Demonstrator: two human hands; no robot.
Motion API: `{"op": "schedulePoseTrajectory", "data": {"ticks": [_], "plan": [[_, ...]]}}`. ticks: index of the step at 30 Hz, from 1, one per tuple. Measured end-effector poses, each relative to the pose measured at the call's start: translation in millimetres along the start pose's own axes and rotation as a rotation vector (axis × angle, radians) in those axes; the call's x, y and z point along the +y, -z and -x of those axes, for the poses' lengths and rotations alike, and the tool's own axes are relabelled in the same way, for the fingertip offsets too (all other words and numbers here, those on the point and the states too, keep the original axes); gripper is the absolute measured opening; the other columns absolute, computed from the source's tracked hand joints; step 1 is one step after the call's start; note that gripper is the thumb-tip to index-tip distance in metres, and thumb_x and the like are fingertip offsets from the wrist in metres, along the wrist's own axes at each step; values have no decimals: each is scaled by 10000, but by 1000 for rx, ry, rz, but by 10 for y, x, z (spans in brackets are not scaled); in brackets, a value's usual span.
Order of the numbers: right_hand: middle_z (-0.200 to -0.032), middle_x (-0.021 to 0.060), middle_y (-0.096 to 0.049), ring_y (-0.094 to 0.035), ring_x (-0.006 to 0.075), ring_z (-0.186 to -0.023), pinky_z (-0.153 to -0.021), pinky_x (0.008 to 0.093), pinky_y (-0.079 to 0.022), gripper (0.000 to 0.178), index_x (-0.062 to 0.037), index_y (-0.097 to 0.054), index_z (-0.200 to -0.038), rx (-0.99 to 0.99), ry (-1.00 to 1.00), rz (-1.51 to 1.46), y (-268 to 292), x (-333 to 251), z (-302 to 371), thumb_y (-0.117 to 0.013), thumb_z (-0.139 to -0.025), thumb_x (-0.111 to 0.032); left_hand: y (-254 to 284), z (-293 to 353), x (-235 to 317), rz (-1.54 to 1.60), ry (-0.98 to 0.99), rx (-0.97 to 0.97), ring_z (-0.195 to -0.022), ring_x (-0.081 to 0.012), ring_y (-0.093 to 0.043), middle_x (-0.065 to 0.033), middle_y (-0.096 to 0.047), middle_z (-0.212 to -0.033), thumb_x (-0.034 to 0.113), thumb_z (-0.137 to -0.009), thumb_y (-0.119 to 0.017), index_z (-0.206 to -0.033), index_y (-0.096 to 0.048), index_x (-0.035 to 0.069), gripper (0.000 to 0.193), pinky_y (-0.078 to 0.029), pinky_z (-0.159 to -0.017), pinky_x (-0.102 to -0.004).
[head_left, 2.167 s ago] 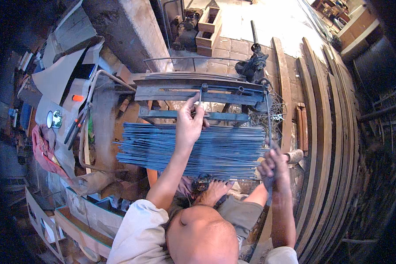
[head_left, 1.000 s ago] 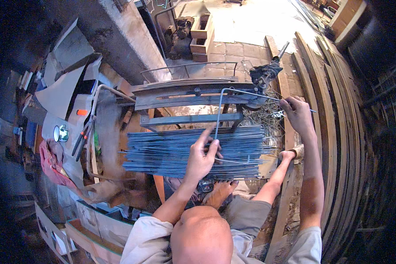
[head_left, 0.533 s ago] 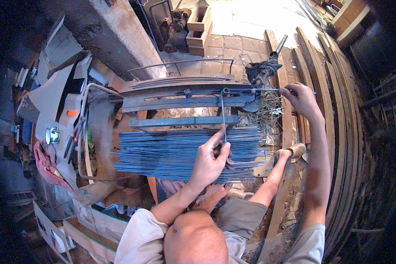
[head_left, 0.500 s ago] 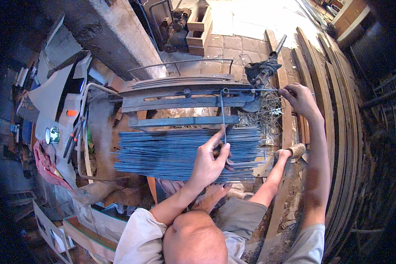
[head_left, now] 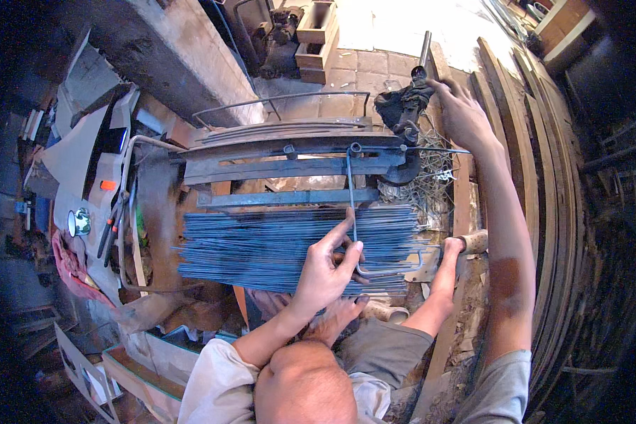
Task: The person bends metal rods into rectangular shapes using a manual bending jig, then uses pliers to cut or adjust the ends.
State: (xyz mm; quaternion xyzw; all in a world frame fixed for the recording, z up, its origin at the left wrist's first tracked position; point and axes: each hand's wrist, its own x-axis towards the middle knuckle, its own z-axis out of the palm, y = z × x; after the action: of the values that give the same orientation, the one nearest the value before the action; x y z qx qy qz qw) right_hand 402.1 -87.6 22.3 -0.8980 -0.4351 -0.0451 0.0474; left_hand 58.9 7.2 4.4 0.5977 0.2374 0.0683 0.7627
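My left hand is closed, thumb and fingers gripping a thin bent metal rod. The rod has a hooked end at the right of the hand and runs up to a small peg on the steel bench frame. From the peg it goes straight right, and its far end is free. My right hand is off the rod, with fingers stretched out beside a lever tool wrapped in black cloth. Whether the fingertips touch it I cannot tell. Beneath my left hand lies a bundle of straight bluish rods.
Several long wooden beams run along the right. Tangled wire offcuts lie below the lever. At left are an enamel mug, pliers and a pink cloth. Wooden drawers stand at the back, and a concrete pillar rises left of them.
My right hand has let go of the rod's straight end and moved up toward the lever. My left hand keeps its grip on the rod. The view has shifted slightly.
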Motion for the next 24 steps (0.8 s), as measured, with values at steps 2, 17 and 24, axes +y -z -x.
{"op": "schedulePoseTrajectory", "data": {"ticks": [2,17,24], "plan": [[-1520,87,-365,-380,287,-1382,-1070,440,-422,663,-198,-390,-1442,20,116,264,-61,-75,-215,-605,-836,-36,-10,3,33,-12,4,-7,-746,-84,-583,-33,-554,-851,25,-968,-538,-1479,-341,23,548,-614,-606,-271],[-1229,55,-573,-443,271,-1317,-984,505,-472,334,-97,-564,-1130,-153,83,270,-266,369,-469,-661,-813,-61,46,15,42,-72,43,-27,-742,-87,-591,-25,-529,-832,15,-971,-533,-1504,-315,76,580,-608,-640,-272],[-1282,55,-557,-397,281,-1373,-999,486,-477,411,-103,-536,-1170,-138,35,157,-368,400,-479,-675,-786,-47,-39,26,123,-43,66,46,-707,-131,-613,-54,-550,-830,33,-964,-543,-1477,-368,67,543,-622,-577,-311]]}}
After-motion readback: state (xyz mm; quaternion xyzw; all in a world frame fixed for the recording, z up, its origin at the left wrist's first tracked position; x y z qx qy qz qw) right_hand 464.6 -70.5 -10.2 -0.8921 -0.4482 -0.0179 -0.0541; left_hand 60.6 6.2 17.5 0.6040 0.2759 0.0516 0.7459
